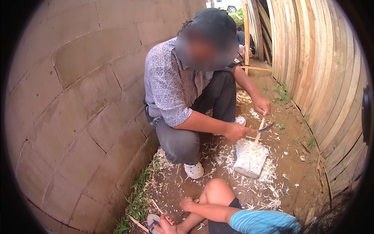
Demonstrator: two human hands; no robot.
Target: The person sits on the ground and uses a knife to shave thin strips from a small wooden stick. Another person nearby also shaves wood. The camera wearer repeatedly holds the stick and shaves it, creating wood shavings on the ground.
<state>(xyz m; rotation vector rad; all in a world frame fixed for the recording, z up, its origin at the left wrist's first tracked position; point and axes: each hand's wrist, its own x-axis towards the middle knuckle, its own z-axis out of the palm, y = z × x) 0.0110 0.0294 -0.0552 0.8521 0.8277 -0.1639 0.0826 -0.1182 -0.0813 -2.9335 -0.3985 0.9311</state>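
Note:
My left hand (166,225), low at the picture's edge, is closed around a thin pale wooden stick (156,206) that slants up to the left. To its right my right hand (187,204) is closed in front of my bent knee (219,189). A small brownish bit shows beside its fingers, and what they hold is hidden. My blue sleeve (265,222) covers the right upper arm. Beside my left hand is a sandalled foot (152,222), and another stick (137,223) lies left of that foot.
Across from me a crouching person (171,84) holds a whittled stick (261,125) and a curved knife (266,128) over a pale block (249,168). Wood shavings (272,191) cover the dirt. A block wall (78,109) stands left, a plank fence (311,50) right.

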